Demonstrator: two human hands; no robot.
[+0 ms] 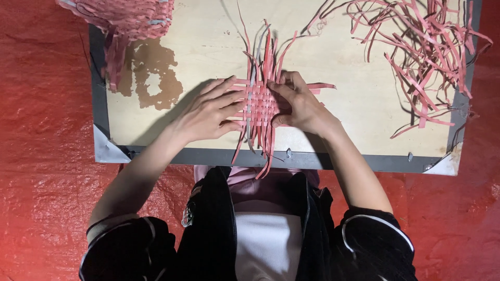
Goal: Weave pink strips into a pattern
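A small woven mat of pink strips lies near the front edge of a pale wooden board. Loose strip ends stick out from it toward the far side and over the board's near edge. My left hand lies flat on the mat's left side, fingers spread and pressing on the horizontal strips. My right hand rests on the mat's right side, fingertips pinching a strip at the weave's upper right corner. The mat's right part is hidden under that hand.
A tangle of loose pink strips covers the board's far right. A finished woven pink piece sits at the far left corner, beside a brown stain. The board has a dark grey frame and lies on a red sheet.
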